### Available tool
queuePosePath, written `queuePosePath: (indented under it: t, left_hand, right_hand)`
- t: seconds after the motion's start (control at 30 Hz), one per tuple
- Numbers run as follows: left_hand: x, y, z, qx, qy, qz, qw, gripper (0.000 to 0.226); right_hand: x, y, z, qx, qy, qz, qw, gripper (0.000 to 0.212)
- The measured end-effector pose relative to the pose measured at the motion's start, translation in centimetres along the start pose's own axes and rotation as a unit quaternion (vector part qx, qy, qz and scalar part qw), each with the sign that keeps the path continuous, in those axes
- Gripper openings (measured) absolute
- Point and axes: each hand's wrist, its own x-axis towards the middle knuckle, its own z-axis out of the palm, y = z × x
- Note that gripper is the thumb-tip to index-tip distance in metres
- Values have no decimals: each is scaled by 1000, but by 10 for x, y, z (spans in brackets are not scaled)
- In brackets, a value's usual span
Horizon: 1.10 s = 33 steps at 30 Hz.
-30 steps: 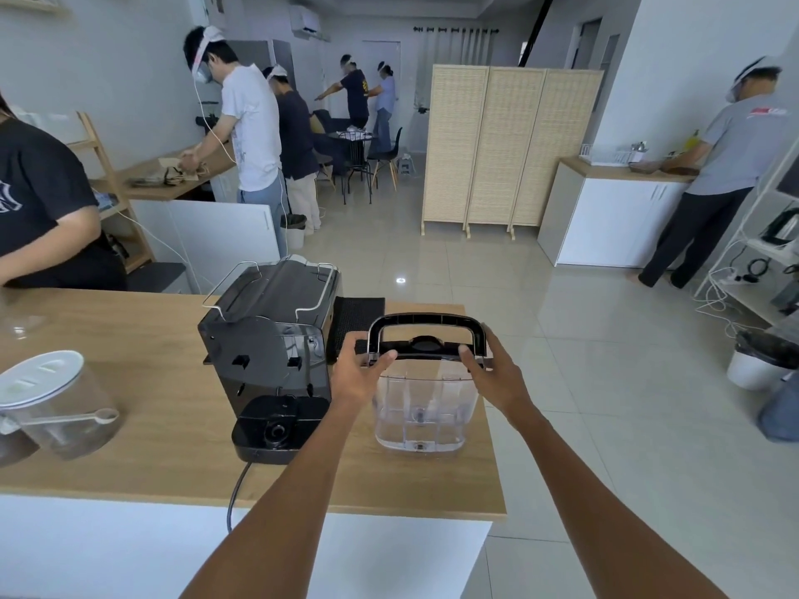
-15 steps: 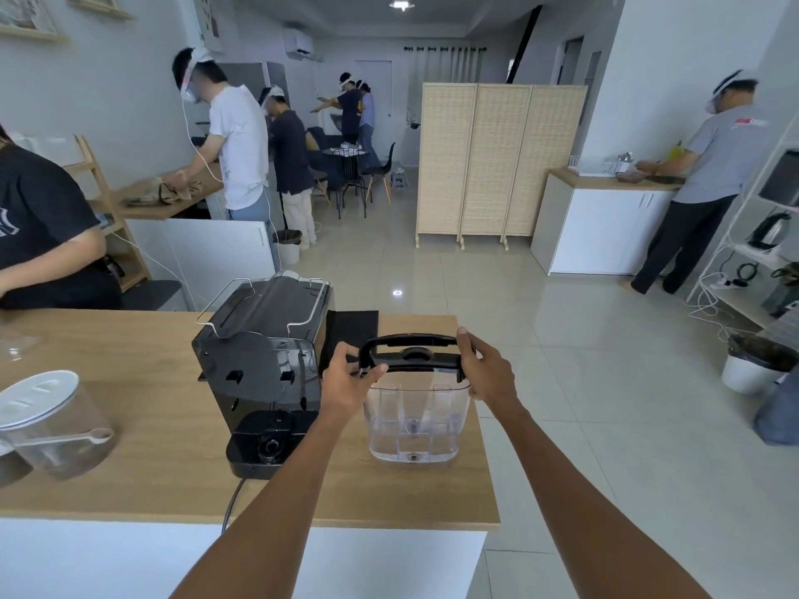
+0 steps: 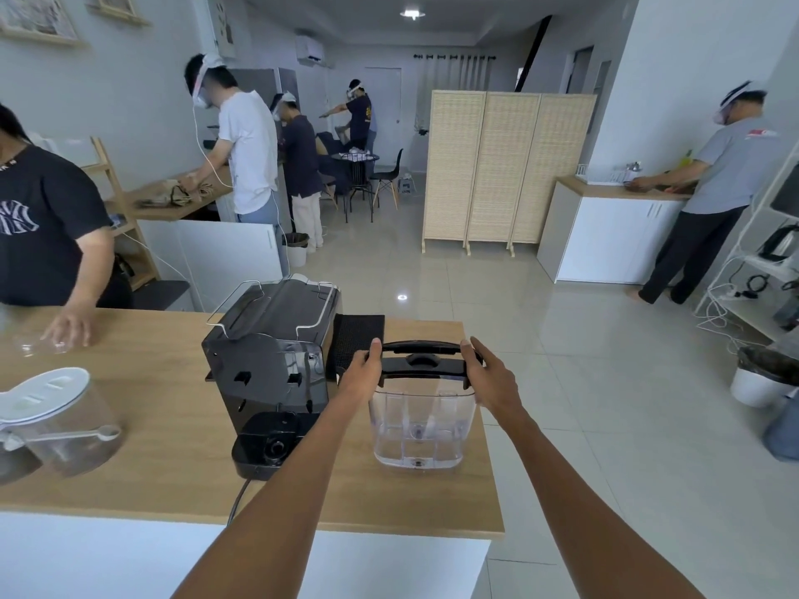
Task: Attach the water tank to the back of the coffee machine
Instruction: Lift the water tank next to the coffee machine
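Note:
A clear plastic water tank with a black lid and handle stands upright on the wooden counter, just right of the black coffee machine. My left hand grips the left end of the tank's black top; my right hand grips the right end. The machine's back faces me, with its black base socket low at the front and a cable running down over the counter edge. A gap separates tank and machine.
A black mat lies behind the tank. A lidded clear container with a spoon stands at the counter's left. A person in a black shirt rests a hand on the counter's far left. The counter's right edge is just beyond the tank.
The view has tilted upward, so tank and machine sit lower in frame. My hands keep hold of the tank's top. The person at left has placed a hand on the counter.

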Motion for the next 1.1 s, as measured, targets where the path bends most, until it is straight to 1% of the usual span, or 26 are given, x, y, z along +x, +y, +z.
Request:
queuePosePath:
  t: [0.1, 0.2, 0.27, 0.3, 0.4, 0.47, 0.63, 0.73, 0.87, 1.1]
  left_hand:
    - [0, -6, -1, -17, -30, 0, 999, 73]
    - [-3, -12, -3, -37, -54, 17, 998, 70]
    - [-6, -16, -5, -41, -67, 37, 996, 67]
    - [-8, -18, -5, -42, -70, 47, 996, 65]
    - [-12, -27, -6, -26, -67, 64, 995, 58]
    - [-15, -31, -6, -21, -72, 73, 995, 56]
    - [-22, -35, -8, 7, -86, 98, 991, 53]
    - [-21, -36, -9, 33, -70, 104, 992, 55]
    - [-20, -39, -10, 40, -75, 112, 990, 55]
    - [-19, -44, -3, 69, -33, 145, 986, 54]
  right_hand:
    - [-1, 4, -4, 12, -55, 8, 998, 66]
    - [0, 14, -7, 22, -96, 7, 995, 78]
    - [-1, 20, -7, 22, -105, -3, 994, 85]
    - [-3, 23, -7, 20, -105, -7, 994, 82]
    - [-7, 27, -5, 1, -92, -27, 995, 65]
    - [-8, 31, -3, -19, -79, -41, 996, 61]
    - [-13, 39, 1, -56, -74, -77, 993, 61]
    - [-15, 45, 6, -76, -54, -90, 992, 63]
    - [-15, 52, 11, -80, -33, -108, 990, 60]
    - [-12, 60, 14, -90, -23, -127, 988, 62]
